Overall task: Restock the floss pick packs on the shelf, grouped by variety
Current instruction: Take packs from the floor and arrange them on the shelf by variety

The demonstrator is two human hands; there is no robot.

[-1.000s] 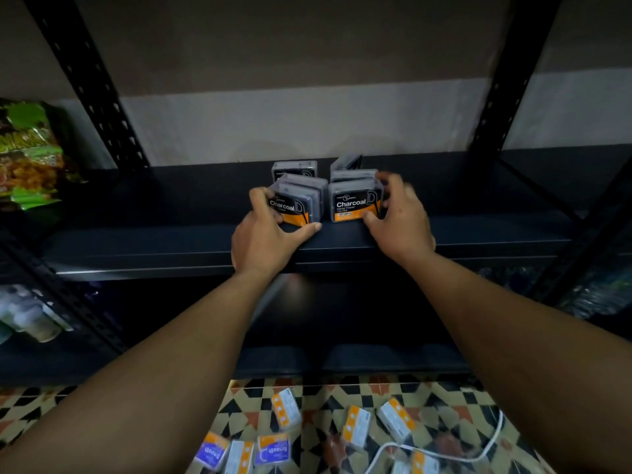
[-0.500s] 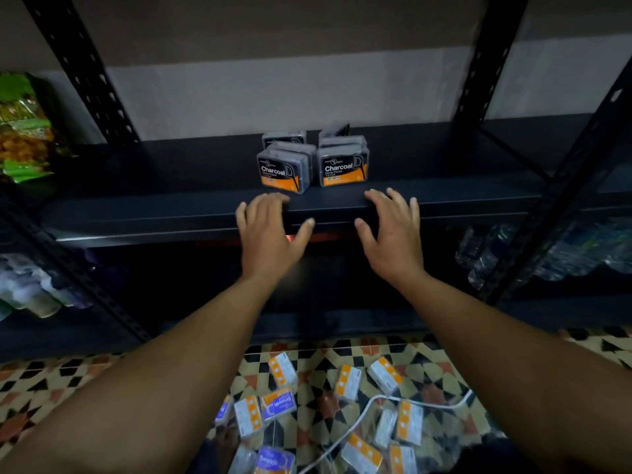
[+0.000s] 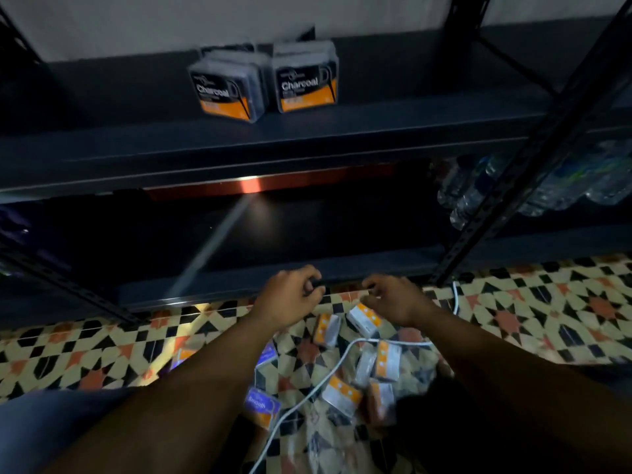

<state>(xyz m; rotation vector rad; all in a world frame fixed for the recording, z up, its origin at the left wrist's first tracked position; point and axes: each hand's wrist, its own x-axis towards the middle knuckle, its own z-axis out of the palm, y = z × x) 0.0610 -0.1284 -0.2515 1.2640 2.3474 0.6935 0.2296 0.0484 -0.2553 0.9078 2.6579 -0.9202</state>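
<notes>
Both hands are low, in front of the lower board's front edge and above the patterned tile floor [image 3: 547, 319]. Your left hand [image 3: 290, 299] is empty, with its fingers loosely curled. Your right hand [image 3: 393, 304] is also empty, its fingers loosely bent and slightly spread. Motion blur hides finer detail.

The grey-and-orange "Charcoal" floss pick packs [image 3: 304, 83] stand upright in two rows, side by side, near the middle of the dark metal shelf [image 3: 410, 131]. They sit back from its front edge and well apart from both hands.

The loose white-and-orange floss pick packs [image 3: 364, 318] lie scattered on the floor. The nearest lies just beneath your right fingertips [image 3: 371, 291], between the two hands, and no finger closes on it. A purple "Smooth" pack [image 3: 261, 405] lies beside your left forearm. A white cable [image 3: 307, 398] runs across the scattered packs.

Clear plastic water bottles [image 3: 478, 189] lie at the right end of the lower level.
</notes>
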